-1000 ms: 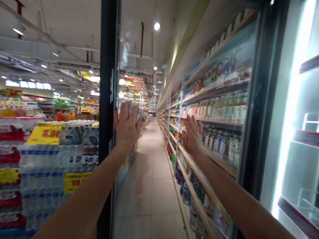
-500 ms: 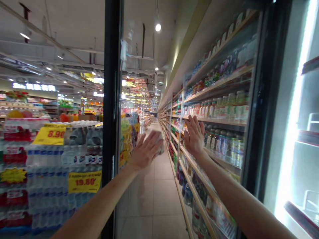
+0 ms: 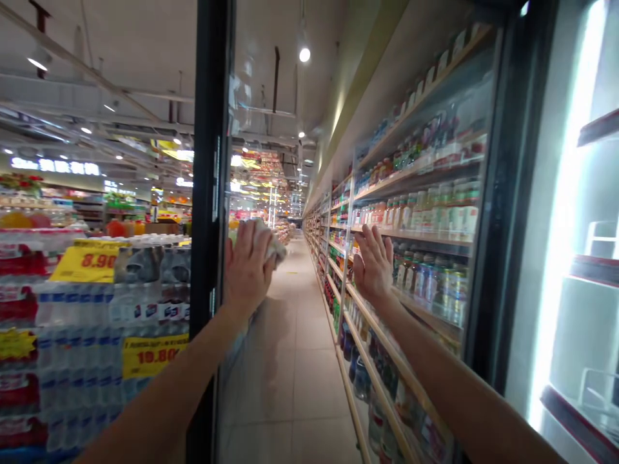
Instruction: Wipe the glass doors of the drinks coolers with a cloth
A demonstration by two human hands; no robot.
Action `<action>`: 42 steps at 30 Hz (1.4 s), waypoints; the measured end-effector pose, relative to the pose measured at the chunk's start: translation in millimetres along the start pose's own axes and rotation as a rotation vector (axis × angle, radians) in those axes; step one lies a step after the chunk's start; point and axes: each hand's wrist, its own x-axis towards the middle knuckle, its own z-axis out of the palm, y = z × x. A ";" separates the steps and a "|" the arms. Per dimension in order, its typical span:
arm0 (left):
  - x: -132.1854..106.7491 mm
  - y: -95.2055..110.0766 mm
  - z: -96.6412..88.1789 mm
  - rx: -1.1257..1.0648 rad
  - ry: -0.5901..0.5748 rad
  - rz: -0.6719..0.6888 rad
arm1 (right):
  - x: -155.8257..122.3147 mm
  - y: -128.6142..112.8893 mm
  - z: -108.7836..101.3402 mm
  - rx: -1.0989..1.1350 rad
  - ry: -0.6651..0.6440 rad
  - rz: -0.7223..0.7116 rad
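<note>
A tall glass door (image 3: 264,393) with a black frame stands swung open in front of me, and the aisle shows through it. My left hand (image 3: 247,261) presses a crumpled whitish cloth (image 3: 271,245) to the pane, close to the left side of the frame (image 3: 209,116). The palm covers part of the cloth, and its loose folds stick out past the fingers on the right. Against the glass farther right, my right hand (image 3: 374,264) lies flat, fingers up and slightly apart, holding nothing.
Beyond the pane on the right run shelves of bottled drinks (image 3: 435,209). At left, stacked packs of bottled water (image 3: 82,361) carry yellow price signs (image 3: 87,261). A bright light strip (image 3: 563,212) and the cooler's inner shelves (image 3: 594,267) are at far right. Tiled floor (image 3: 309,380) stretches ahead.
My left hand has slid the cloth left and slightly up across the glass, toward the door frame. The right hand stays in about the same place on the pane.
</note>
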 end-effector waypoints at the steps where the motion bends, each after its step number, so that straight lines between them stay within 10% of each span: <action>1: 9.2 0.3 3.2 0.007 0.021 -0.040 | 0.1 -0.1 -0.2 0.000 -0.004 0.002; 6: 51.3 3.3 9.9 -0.035 -0.148 0.225 | 0.9 -0.6 -0.7 0.021 -0.011 0.005; 11: 73.0 5.3 9.5 -0.010 0.000 -0.105 | 0.9 -1.0 -0.7 0.020 0.010 0.010; 16: 77.9 16.0 14.9 -0.076 -0.139 0.256 | 0.3 -0.4 -1.1 0.015 -0.006 -0.003; 20: 88.1 20.9 18.4 -0.012 0.002 -0.019 | 0.3 -0.5 -1.1 0.022 0.022 -0.009; 25: 94.1 36.7 24.0 -0.084 -0.159 0.469 | 0.3 -0.6 -1.5 0.029 0.006 -0.003; 30: 98.8 30.3 20.5 -0.023 -0.002 0.096 | 0.0 -0.2 -2.4 0.056 0.042 -0.009; 35: 80.7 35.6 19.2 -0.056 -0.105 0.444 | 0.8 -0.6 -4.0 0.088 0.054 -0.015; 40: 81.0 25.3 15.8 0.029 0.007 0.098 | -1.4 2.1 -4.2 0.118 0.066 -0.005; 42: 77.7 29.6 15.3 0.016 -0.004 0.158 | -1.7 2.5 -5.9 0.128 0.072 0.001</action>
